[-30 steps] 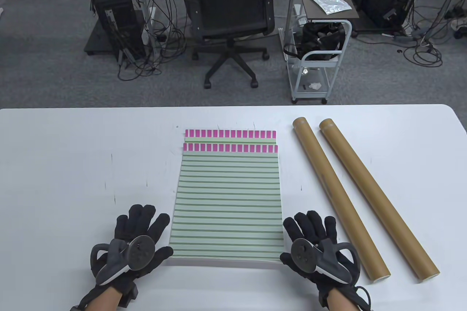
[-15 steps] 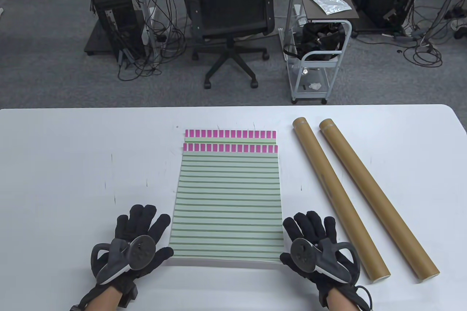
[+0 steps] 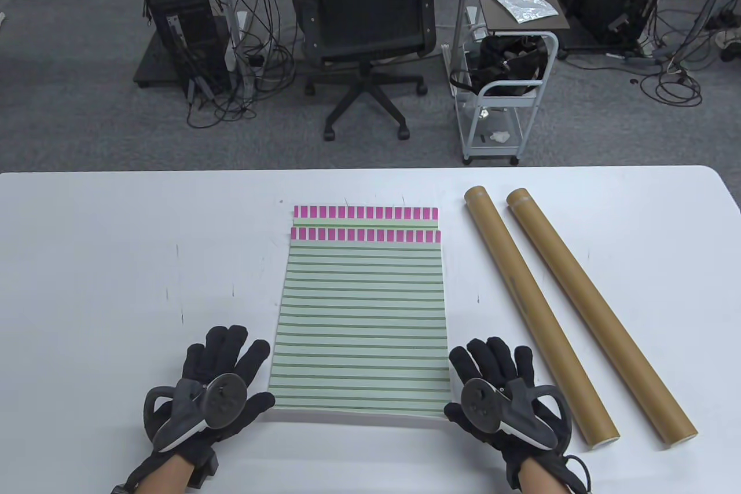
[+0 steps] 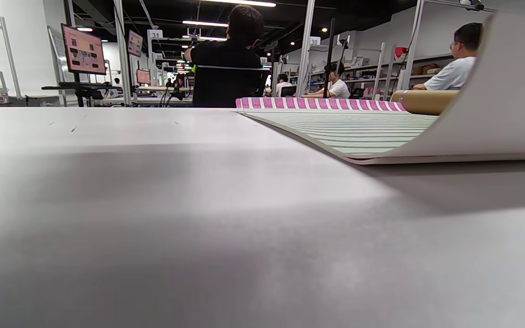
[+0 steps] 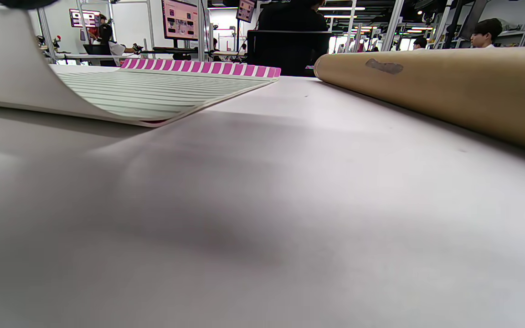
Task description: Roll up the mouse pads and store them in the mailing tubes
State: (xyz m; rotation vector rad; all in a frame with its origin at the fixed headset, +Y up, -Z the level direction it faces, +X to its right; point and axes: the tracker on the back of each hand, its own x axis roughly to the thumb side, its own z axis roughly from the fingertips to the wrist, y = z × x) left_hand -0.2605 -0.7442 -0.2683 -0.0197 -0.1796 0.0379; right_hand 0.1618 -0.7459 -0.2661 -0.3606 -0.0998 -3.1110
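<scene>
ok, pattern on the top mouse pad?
Pale green with thin dark green stripes and a pink-and-white band at the far edge on the top mouse pad; table view shows it best.

A black office chair on wheels (image 3: 366,25) is standing on the grey carpet floor (image 3: 69,123) behind the big white table (image 3: 116,239). A small white metal cart (image 3: 509,106) is sitting just beside the chair, with a shiny silver bag (image 3: 521,2) lying on its dark top. Black cables (image 3: 237,94) are lying in a tangle near a black computer box (image 3: 173,13). People in the wrist views are sitting at far desks.
</scene>
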